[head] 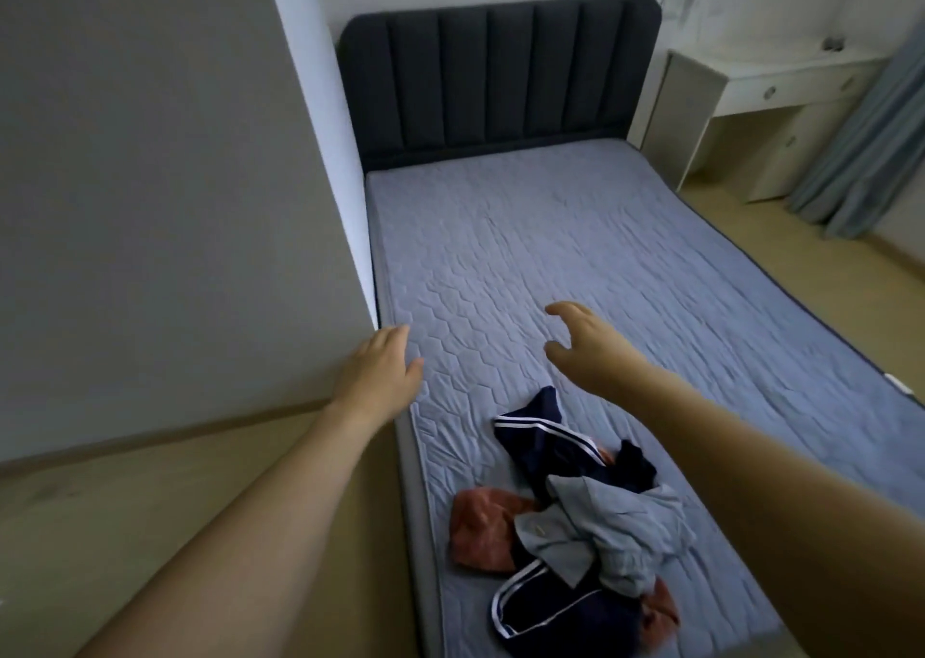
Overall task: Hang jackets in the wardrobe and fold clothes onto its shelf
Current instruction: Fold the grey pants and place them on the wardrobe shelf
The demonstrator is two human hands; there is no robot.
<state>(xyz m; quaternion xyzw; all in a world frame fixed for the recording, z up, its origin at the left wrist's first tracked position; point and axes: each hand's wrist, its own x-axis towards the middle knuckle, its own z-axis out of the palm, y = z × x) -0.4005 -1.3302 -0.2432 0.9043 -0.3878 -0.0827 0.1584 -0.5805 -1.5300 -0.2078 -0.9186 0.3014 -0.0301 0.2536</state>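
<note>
A heap of clothes lies on the near end of the bed: a navy garment with white stripes, a light blue-grey shirt on top, and a rust-orange piece underneath. My left hand reaches forward over the bed's left edge, fingers straight, holding nothing. Above the mattress beyond the heap, my right hand hovers with fingers loosely curved and empty. Neither hand touches the clothes.
A grey panel, perhaps the wardrobe's side, fills the left. A dark padded headboard stands at the far end. A white desk and blue curtain are at the right. Wooden floor runs on both sides.
</note>
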